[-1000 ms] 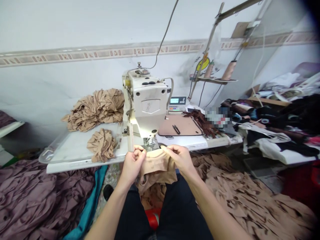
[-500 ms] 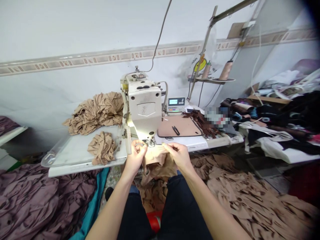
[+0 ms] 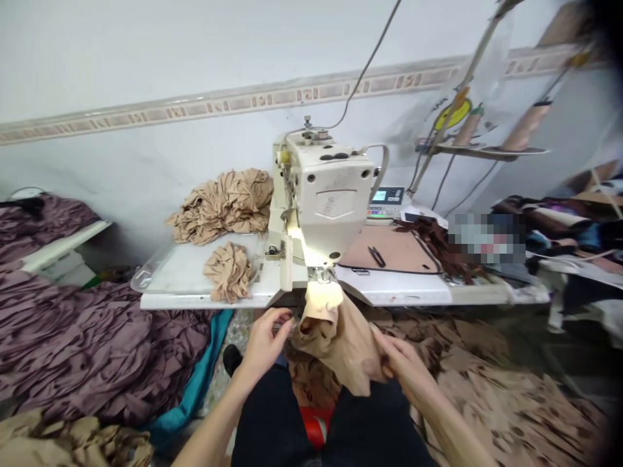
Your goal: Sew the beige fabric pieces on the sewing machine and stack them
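Tan fabric piece (image 3: pixel 341 337) hangs from under the sewing machine (image 3: pixel 324 201) needle area, over the lap. Left hand (image 3: pixel 265 340) pinches its left edge; right hand (image 3: pixel 403 363) grips its lower right side.

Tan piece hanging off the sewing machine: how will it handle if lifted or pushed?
Probably floppy: the tan piece drapes in soft folds from the sewing machine down to the right hand. Likely light, since it looks thin and hangs by one end. A push would probably bunch it, like the crumpled bundle nearby.
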A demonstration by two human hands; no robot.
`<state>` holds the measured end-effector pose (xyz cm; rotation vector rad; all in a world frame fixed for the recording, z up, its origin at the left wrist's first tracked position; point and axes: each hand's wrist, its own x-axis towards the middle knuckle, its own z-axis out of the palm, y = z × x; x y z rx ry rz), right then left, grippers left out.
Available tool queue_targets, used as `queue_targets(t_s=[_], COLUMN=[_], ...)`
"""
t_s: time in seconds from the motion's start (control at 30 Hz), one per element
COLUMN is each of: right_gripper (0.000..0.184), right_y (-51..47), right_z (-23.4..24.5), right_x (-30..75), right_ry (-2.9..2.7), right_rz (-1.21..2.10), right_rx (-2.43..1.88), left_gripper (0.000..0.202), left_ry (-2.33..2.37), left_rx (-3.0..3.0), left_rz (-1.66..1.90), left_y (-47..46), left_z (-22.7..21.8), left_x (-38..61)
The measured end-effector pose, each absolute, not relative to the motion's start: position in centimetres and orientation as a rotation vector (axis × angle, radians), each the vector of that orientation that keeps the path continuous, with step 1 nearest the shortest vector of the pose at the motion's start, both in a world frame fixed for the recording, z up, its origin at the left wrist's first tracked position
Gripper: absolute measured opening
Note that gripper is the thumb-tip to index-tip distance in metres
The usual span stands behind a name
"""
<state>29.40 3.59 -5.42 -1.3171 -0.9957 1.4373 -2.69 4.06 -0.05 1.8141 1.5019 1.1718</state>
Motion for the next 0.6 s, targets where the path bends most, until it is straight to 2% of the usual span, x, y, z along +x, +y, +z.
queue_targets(t_s=[0.2,0.3,0.4,0.47,0.6], right_gripper=[0.065,0.069,0.065,0.055,0.043], right_y=[3.4,2.6,1.6,1.1,1.0], right_z=[-4.6,-3.3,-1.8,-0.8,0.0], right_x=[29.1,27.8,28.5,31.1,40.1], right_ry=[-0.776,-0.926,-1.139,-1.17,-0.985], right_rz=[1.295,1.316,1.303,1.185,0.802], right_rx=[-1.33,-1.324,-1.358,-1.396,-1.606], left_gripper=[0.031,0.036,0.03,0.023,0.028], left_ry=[2.185,2.581,2.635,2.485,2.121], left_rx=[1.959,1.908,1.866,1.837,1.521], left_rz=[1.259,1.006,0.777,0.909,1.547], left_y=[5.4,7.0,8.3,9.1,11.1], left_z=[3.2,4.8,5.2,5.3,6.9], left_x=[-9.6,-11.8,-13.5,-14.8,-17.7])
